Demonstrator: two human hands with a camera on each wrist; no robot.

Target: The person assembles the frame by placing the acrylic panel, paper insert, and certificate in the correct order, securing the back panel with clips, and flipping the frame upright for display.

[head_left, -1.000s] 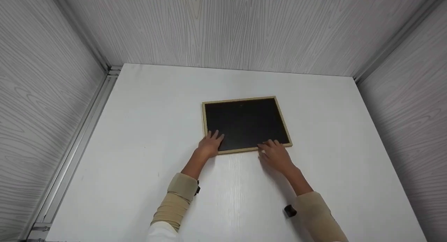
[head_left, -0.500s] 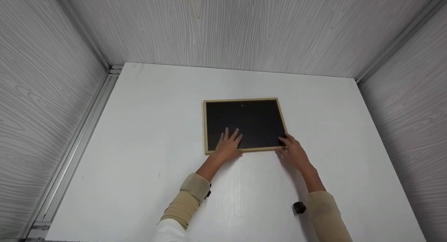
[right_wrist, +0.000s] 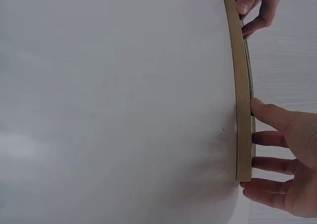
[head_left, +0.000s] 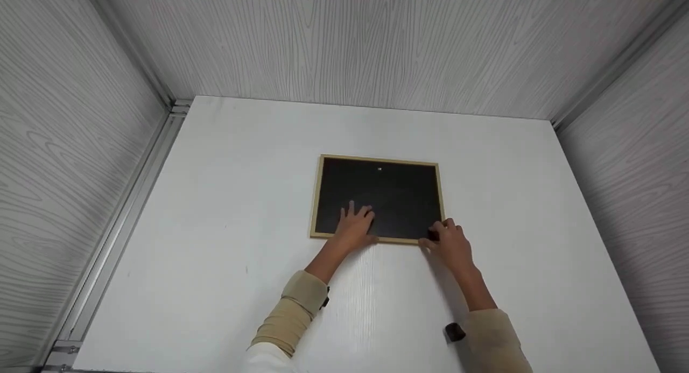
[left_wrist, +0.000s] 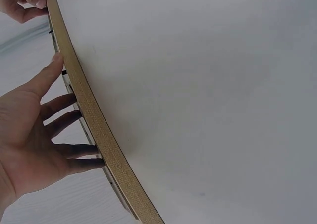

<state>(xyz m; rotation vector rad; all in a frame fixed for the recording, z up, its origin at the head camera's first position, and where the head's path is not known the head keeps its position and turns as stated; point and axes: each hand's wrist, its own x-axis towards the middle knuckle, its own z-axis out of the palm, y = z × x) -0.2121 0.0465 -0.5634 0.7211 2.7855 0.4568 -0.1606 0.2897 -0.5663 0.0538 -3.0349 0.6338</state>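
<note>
In the head view a picture frame (head_left: 398, 195) lies flat on the white table (head_left: 258, 190), its black panel up within a thin light-wood border. A small shiny spot shows near its far side. My left hand (head_left: 353, 227) rests on the panel with fingers spread, its thumb at the near border; the left wrist view shows those fingers (left_wrist: 67, 120) reaching over the edge. At the near right corner my right hand (head_left: 451, 246) holds the frame, thumb at the near border and bent fingers by the right one. The right wrist view shows this corner end-on (right_wrist: 242, 154).
Grey wood-grain panels stand at the back (head_left: 371, 50), left (head_left: 64, 147) and right (head_left: 646, 163) of the table. A metal rail (head_left: 118, 217) runs along the left side. A small black piece (head_left: 455, 331) sits beside the right sleeve.
The picture frame has turned clockwise and shifted slightly right. My left hand has slid right from the near left corner onto the panel; my right hand has moved right to the near right corner.
</note>
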